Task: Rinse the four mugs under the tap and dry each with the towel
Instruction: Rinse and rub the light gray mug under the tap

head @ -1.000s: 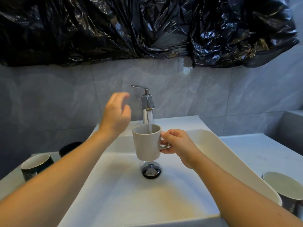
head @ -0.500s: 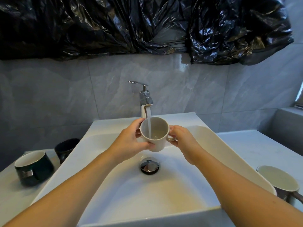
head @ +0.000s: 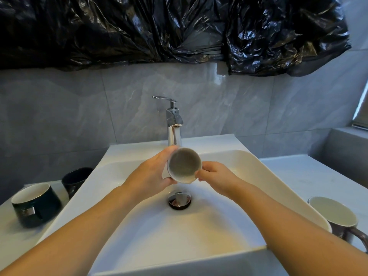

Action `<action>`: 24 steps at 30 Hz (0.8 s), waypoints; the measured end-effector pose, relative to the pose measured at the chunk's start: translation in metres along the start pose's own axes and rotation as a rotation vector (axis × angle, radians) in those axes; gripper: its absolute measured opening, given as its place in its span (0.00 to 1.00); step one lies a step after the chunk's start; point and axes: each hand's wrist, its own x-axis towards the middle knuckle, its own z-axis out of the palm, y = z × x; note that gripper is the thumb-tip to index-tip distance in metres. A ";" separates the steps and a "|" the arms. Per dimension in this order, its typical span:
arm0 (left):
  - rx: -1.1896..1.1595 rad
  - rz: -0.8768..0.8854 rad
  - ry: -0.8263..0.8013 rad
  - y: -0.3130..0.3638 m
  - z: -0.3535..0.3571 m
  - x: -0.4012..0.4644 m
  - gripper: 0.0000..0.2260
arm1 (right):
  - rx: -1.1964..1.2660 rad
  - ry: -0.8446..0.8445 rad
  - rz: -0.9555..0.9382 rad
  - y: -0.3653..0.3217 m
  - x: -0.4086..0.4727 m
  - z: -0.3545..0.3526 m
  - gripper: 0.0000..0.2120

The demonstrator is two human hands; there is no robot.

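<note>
We've got the beige mug [head: 184, 166] tipped toward us over the sink [head: 249, 166], right under the tap [head: 174, 124]. Left hand [head: 153, 174] wraps its side, right hand [head: 216, 176] pinches the rim at 3 o'clock. Other mugs: green mug [head: 34, 206] and black mug [head: 74, 180] at 9 o'clock, brown mug [head: 336, 220] at 4 o'clock on the tabletop [head: 310, 176].

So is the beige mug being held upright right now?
No, the beige mug is tipped over the sink, its open mouth facing the camera, held by both hands.

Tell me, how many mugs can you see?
4. A beige mug is held tipped over the sink; a dark green mug and a black mug stand left of the sink; one dark mug stands right. None looks hidden.
</note>
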 end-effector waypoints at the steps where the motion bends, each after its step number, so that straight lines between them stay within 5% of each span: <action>1: 0.010 0.002 0.011 -0.002 -0.001 0.000 0.39 | -0.006 -0.004 -0.016 -0.002 0.000 0.002 0.09; 11: -0.079 -0.079 -0.003 -0.008 -0.013 -0.002 0.40 | 0.044 0.043 -0.073 -0.012 0.007 0.012 0.12; 24: -0.681 -0.268 0.008 -0.006 -0.005 0.004 0.34 | 0.460 0.144 -0.100 -0.024 0.024 0.022 0.15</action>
